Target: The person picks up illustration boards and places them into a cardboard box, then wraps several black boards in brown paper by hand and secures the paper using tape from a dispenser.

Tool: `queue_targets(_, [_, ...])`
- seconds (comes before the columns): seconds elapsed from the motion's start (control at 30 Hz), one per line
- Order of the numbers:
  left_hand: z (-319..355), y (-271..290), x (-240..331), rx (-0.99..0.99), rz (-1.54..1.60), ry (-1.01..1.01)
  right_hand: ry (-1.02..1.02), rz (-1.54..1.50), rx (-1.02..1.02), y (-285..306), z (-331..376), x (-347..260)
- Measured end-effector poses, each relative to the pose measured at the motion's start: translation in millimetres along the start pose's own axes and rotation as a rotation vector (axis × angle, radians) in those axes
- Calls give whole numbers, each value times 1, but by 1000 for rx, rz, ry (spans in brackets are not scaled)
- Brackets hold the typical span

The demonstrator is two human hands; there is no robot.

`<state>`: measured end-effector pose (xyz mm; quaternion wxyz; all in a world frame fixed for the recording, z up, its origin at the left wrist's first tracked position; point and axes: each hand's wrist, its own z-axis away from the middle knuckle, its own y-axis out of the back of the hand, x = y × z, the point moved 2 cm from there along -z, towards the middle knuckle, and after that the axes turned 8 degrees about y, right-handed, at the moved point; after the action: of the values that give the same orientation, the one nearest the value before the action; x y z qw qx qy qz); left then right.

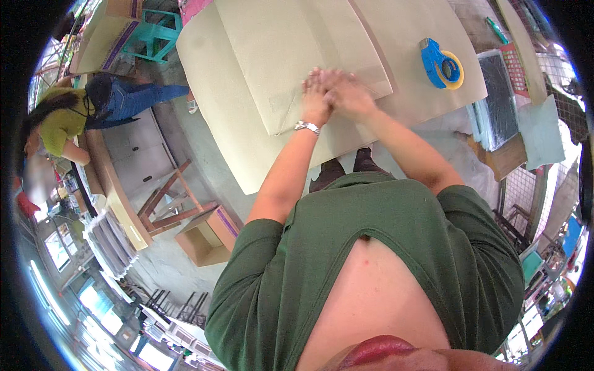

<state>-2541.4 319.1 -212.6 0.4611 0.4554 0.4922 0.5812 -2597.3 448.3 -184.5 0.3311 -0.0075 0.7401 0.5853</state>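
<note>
A large sheet of brown paper or thin cardboard (229, 117) covers the work surface, and a folded brown piece (291, 55) lies on top of it. My left hand (317, 100) rests palm down near the piece's front edge, fingers stretched forward, a metal-band watch (307, 127) on its wrist. Close against it, my right hand (351, 96) lies flat with its fingers pointing toward the left one; it is slightly blurred. Neither hand visibly grips anything. Off to the right on the brown sheet sits a blue tape dispenser (435, 64) with a yellowish roll.
Stacked sheets in plastic (495, 102) stand right of the table. On the left are a green plastic stool (153, 38), a cardboard box (111, 34), an open box (209, 236) on the floor and a wooden frame (170, 201). Another person (68, 114) bends over a bench there.
</note>
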Motion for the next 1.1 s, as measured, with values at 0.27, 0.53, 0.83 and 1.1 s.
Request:
queue_targets(0.27, [38, 34, -68, -137, 177, 587, -571, 210, 60, 56, 27, 102])
queue_targets(0.53, [83, 7, -68, -88, 545, 936, -835, -152, 94, 76, -133, 133])
queue_targets(0.83, [-33, 61, 101, -796, 1348, 353, -208, -365, -123, 99, -207, 84])
queue_targets(1.1, [-157, 38, -223, 165, 292, 368, -1095, -1328, 192, 26, 59, 31])
